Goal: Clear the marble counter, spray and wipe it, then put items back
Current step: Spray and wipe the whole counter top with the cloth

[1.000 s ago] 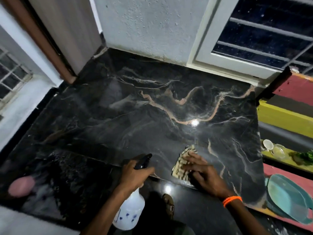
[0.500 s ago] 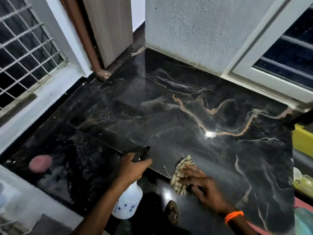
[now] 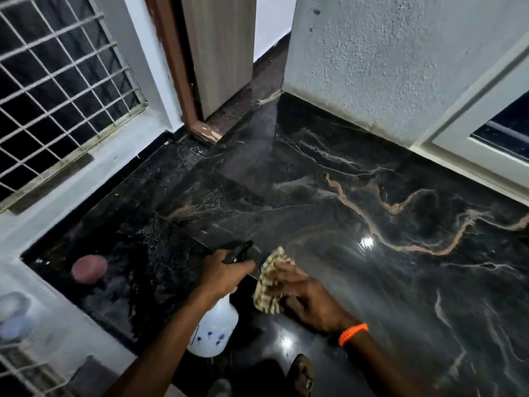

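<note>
Right grip (image 3: 307, 300) pressing cloth (image 3: 269, 285) on counter (image 3: 372, 282), left grip (image 3: 226, 272) beside holding spray bottle (image 3: 213, 330)

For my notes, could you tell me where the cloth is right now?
In the head view, the cloth lies low at centre on the marble counter's near edge, under the right hand, beside the spray bottle.

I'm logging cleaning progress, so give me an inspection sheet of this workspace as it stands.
Surface: marble counter, dark, glossy, a light glare on it.
Job's things: spray bottle in the left hand; checked cloth under the right hand, near the counter's front edge.
Clutter: pink round object on the lower dark ledge, left.
Hands: left grips the sprayer head; right presses the cloth.
Cables: nothing seen.
Surroundings: grilled window, wooden door, textured wall.
</note>
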